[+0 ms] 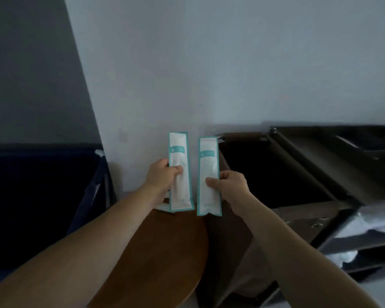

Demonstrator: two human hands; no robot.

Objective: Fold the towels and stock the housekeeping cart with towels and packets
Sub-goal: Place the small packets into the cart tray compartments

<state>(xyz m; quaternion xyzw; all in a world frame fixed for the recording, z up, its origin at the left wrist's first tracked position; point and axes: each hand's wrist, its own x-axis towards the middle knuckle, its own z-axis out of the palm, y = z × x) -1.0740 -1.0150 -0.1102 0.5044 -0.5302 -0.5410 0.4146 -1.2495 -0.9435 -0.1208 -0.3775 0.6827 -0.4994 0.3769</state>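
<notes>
I hold two long white packets with teal edges upright in front of the wall. My left hand pinches the left packet at its middle. My right hand pinches the right packet the same way. The two packets stand side by side with a narrow gap between them, above the far edge of a round wooden table. The dark housekeeping cart stands to the right, its open bag compartment just beyond my right hand. White towels lie on a lower cart shelf at the right edge.
More white packet edges show on the table under my left wrist. A dark blue sofa fills the left side. The cart's top tray has several dark compartments. A pale wall rises straight ahead.
</notes>
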